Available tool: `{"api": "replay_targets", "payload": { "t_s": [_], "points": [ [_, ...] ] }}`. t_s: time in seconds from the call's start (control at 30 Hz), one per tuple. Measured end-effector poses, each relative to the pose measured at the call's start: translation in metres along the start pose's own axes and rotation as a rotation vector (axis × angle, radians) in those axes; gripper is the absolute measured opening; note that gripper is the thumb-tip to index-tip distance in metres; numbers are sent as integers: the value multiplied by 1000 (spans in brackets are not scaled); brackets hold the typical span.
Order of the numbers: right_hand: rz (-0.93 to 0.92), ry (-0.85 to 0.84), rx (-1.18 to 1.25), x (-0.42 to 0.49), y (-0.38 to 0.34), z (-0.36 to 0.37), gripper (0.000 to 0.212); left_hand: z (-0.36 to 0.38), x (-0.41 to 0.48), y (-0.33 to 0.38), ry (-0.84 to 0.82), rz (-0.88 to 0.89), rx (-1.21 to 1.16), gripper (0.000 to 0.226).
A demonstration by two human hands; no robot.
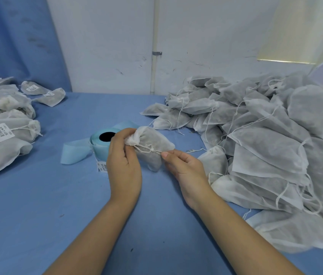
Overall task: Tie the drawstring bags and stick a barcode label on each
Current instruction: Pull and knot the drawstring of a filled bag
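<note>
Bag (pixel 153 141) is held off the counter (pixel 47 205), mid-scene, between both hands.

Left hand (pixel 124 157) grip: fingers curled round the gathered neck at the bag's left end. Right hand (pixel 185 165) grip: thumb and forefinger pinching the free end of the drawstring (pixel 146 149), just right of the bag.

The string runs from the neck rightward across the bag's near face, with a small knot or loop partway along. Can't tell if it's cinched home. The bag's long axis lies roughly left-right, neck to the left, body sagging toward the near side. So the pull line is along the string: right hand draws right, left hand anchors the neck. I read this as the tying stage. No label visible on this bag.

Label roll (pixel 102 142), pale blue liner, sits on the counter just beyond the left hand, so the left hand is the nearer one. A printed label (pixel 101 167) pokes out at the roll's near edge.

Contents:
- Held bag: grey-brown fill shows through the fabric. Can't tell what it is.
- Right pile (pixel 275 132): filled bags, strings loose, no labels seen.
- Left pile (pixel 8 124): filled bags, several with barcode labels, the nearest one's neck tied.
</note>
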State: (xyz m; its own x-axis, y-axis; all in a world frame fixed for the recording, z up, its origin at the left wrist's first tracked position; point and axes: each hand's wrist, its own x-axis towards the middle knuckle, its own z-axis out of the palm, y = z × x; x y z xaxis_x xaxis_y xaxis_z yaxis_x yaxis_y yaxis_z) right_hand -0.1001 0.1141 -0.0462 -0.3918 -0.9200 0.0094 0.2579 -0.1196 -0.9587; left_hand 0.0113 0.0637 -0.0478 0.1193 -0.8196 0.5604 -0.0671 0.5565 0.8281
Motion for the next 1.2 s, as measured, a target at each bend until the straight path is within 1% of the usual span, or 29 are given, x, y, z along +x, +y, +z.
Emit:
{"api": "replay_targets", "payload": {
  "t_s": [0.13,0.2,0.27,0.33,0.4,0.5,0.6,0.77,0.83,0.9,0.93,0.97,1.03,1.13,1.2],
  "points": [
    [39,50,82,0,-2,2,19,1,0,-2,-11,-77,-49,40],
    [69,78,139,2,-2,2,16,2,0,-3,-76,-121,-128,40],
    [103,113,184,4,-4,2,11,1,-1,-3,-167,-133,-188,45],
    [124,133,218,6,-5,3,9,0,-4,-1,-258,-112,-180,55],
    [127,127,237,6,-4,4,7,3,-6,-3,-311,-106,-158,59],
    [119,99,267,5,-3,4,5,9,-6,-4,-259,-109,-100,65],
    [111,74,287,5,-2,5,3,9,-3,0,-184,-102,-176,51],
    [92,40,263,4,2,8,4,9,-2,4,-155,-136,-256,48],
    [92,40,274,4,3,8,4,11,-2,7,-126,-192,-326,54],
    [95,32,298,4,3,7,4,13,-1,8,-77,-311,-420,61],
    [96,23,304,5,3,6,4,13,0,7,-68,-373,-455,58],
    [98,11,303,5,4,5,4,13,1,6,-75,-414,-464,50],
    [107,-13,283,4,5,5,5,12,3,5,-93,-437,-434,31],
    [109,-44,251,3,7,7,9,9,5,3,-91,-450,-431,27],
    [99,-57,224,3,7,8,13,6,7,4,-110,-417,-423,24]
  ]
}}
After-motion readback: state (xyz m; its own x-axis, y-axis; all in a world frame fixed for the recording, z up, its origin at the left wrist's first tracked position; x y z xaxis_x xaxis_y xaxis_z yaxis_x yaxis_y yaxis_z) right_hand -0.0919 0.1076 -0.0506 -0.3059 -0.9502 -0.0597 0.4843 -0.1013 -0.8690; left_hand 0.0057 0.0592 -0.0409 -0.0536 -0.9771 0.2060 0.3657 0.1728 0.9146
